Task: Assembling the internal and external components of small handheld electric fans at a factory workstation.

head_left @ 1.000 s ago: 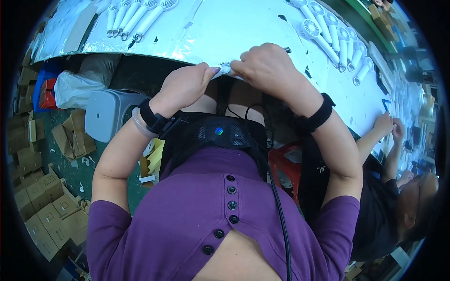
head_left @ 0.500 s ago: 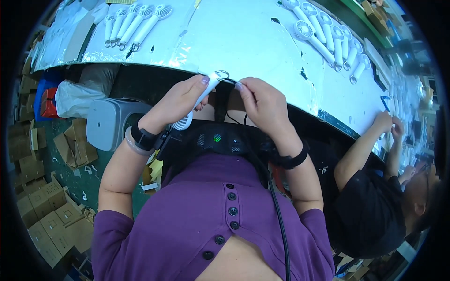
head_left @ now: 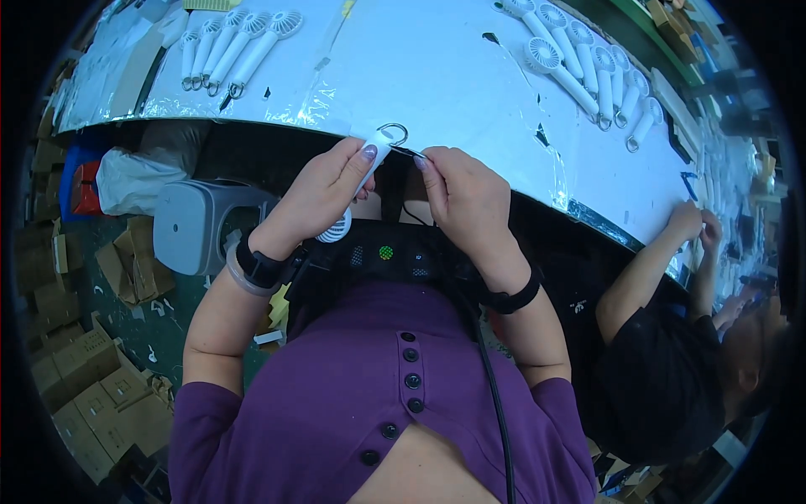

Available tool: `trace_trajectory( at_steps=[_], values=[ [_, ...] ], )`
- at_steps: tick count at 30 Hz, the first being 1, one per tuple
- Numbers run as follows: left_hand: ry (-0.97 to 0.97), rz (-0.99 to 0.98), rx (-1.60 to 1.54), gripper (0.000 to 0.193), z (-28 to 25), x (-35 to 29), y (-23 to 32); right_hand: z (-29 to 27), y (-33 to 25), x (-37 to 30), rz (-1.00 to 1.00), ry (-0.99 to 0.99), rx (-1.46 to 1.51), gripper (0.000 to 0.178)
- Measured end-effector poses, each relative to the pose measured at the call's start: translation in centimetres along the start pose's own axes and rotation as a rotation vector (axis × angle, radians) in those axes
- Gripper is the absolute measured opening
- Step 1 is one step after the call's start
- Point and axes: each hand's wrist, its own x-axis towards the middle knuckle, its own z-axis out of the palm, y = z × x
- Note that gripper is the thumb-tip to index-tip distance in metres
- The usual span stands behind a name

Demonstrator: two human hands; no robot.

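Note:
My left hand (head_left: 312, 197) is closed round the handle of a white handheld fan (head_left: 374, 160), its round grille pointing down toward my lap. A metal hook loop (head_left: 396, 130) sticks up from the handle's end. My right hand (head_left: 472, 197) pinches a thin black cable (head_left: 405, 150) whose end meets the handle beside the loop. Whether that end is plugged in is too small to tell. Both hands are just off the table's near edge, above my lap.
On the white table (head_left: 420, 76), white fans (head_left: 252, 50) lie in a group at the left, and more fans (head_left: 579, 59) at the right. A grey stool (head_left: 180, 227) and cardboard boxes (head_left: 92, 378) stand at left. A co-worker (head_left: 663, 361) sits close at right.
The metal loop has swung upward from lying over toward the right. My right hand has shifted slightly down and left, and the black cable now runs straighter to the fan's handle.

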Motion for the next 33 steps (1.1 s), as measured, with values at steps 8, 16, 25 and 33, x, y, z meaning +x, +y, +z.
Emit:
trace_trajectory(
  at_steps=[8, 16, 25, 33],
  values=[
    [0.077, 0.013, -0.016, 0.03, 0.7, -0.1, -0.4, -0.6, -0.6, -0.6, -0.032, -0.04, -0.177, 0.008],
    [0.436, 0.337, 0.644, 0.026, 1.6, -1.3, 0.2, -1.7, 1.4, -2.7, 0.275, 0.041, 0.252, 0.014],
    [0.558, 0.44, 0.913, 0.028, 2.7, -4.6, 0.5, -0.5, -1.0, -4.2, 0.241, 0.085, 0.502, 0.02],
    [0.225, 0.067, -0.411, 0.025, -1.7, -7.1, -0.6, 1.5, -1.7, -3.3, 0.196, -0.042, 0.972, 0.024]
  ],
)
